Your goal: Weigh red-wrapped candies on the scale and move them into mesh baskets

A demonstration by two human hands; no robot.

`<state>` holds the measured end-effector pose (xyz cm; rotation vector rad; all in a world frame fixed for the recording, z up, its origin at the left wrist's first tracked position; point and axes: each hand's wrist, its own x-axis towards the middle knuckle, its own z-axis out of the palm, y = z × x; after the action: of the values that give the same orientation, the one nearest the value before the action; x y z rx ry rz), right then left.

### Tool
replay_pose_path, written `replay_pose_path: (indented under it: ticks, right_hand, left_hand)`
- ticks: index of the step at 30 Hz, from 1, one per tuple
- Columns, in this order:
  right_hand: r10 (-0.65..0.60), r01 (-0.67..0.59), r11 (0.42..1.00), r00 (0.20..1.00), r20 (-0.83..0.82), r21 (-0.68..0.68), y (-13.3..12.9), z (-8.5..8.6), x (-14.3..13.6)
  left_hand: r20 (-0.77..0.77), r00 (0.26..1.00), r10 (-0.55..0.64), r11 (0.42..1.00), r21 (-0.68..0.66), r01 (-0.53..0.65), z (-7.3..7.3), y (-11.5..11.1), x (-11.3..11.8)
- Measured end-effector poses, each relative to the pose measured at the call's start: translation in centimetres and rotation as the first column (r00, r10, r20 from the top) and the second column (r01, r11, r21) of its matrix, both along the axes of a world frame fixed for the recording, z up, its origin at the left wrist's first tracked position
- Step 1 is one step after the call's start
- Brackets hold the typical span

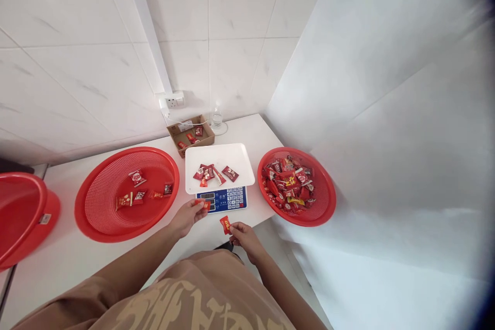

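Lower centre: right hand (244, 237), grip pinching a red packet (225, 224); slightly farther, left hand (188, 217), grip holding a second packet (206, 205). Both probably light, slippery, best held by one end. Beyond, mid-frame: white tray (207, 154).

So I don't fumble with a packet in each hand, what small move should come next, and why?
I'd probably lower the red packet in your left hand onto the white tray: that hand is near its front edge, and other red packets already lie there.
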<state>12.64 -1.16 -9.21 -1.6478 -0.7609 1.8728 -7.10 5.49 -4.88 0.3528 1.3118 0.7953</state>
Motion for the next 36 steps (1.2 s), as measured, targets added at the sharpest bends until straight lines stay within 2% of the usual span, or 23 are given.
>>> replay_pose_path:
  ticks: [3, 6, 8, 12, 14, 16, 18, 21, 26, 36]
  right_hand:
    - [-0.017, 0.017, 1.000, 1.000, -0.023, -0.021, -0.1, 0.3, 0.0]
    - [-0.031, 0.031, 0.999, 0.999, -0.021, -0.016, -0.1, 0.6, 0.0]
    - [-0.042, 0.041, 0.999, 0.999, -0.022, -0.014, -0.1, 0.6, 0.1]
    - [-0.034, 0.034, 0.999, 0.999, -0.018, 0.000, -0.2, 0.6, 0.2]
    - [0.005, -0.004, 1.000, 1.000, -0.005, 0.030, -0.2, 0.6, 0.0]
    - [0.067, -0.067, 0.996, 0.998, 0.001, 0.063, -0.1, 0.9, -0.3]
    - [0.136, -0.136, 0.987, 0.991, 0.006, 0.089, 0.0, 1.2, -0.7]
    - [0.203, -0.206, 0.973, 0.979, 0.039, 0.105, 0.2, 1.7, -1.1]
    - [0.217, -0.226, 0.964, 0.973, 0.080, 0.138, 0.3, 1.9, -1.2]
    - [0.269, -0.293, 0.942, 0.951, 0.152, 0.165, 0.3, 2.2, -1.1]
  left_hand:
    - [0.041, 0.995, 0.094, 0.995, 0.039, -0.096, 0.4, 2.2, 1.0]
    - [0.067, 0.985, 0.156, 0.987, 0.038, -0.159, 0.4, 2.9, 1.5]
    - [0.035, 0.994, 0.101, 0.995, 0.015, -0.102, 0.3, 2.2, 1.4]
    - [-0.008, 0.993, -0.119, 0.991, -0.066, 0.119, -0.2, -0.6, 0.7]
    - [-0.001, 0.958, -0.286, 0.955, -0.083, 0.284, -0.4, -1.9, 0.4]
    - [0.005, 0.888, -0.459, 0.887, -0.059, 0.459, -0.5, -3.0, 0.2]
    - [-0.002, 0.836, -0.549, 0.835, -0.020, 0.549, -0.7, -3.6, 0.1]
    - [-0.032, 0.818, -0.575, 0.818, 0.011, 0.575, -1.0, -3.9, 0.1]
    - [-0.042, 0.815, -0.578, 0.815, 0.028, 0.579, -1.2, -3.7, 0.0]
    - [-0.046, 0.787, -0.615, 0.788, 0.008, 0.616, -0.3, -3.6, 0.5]
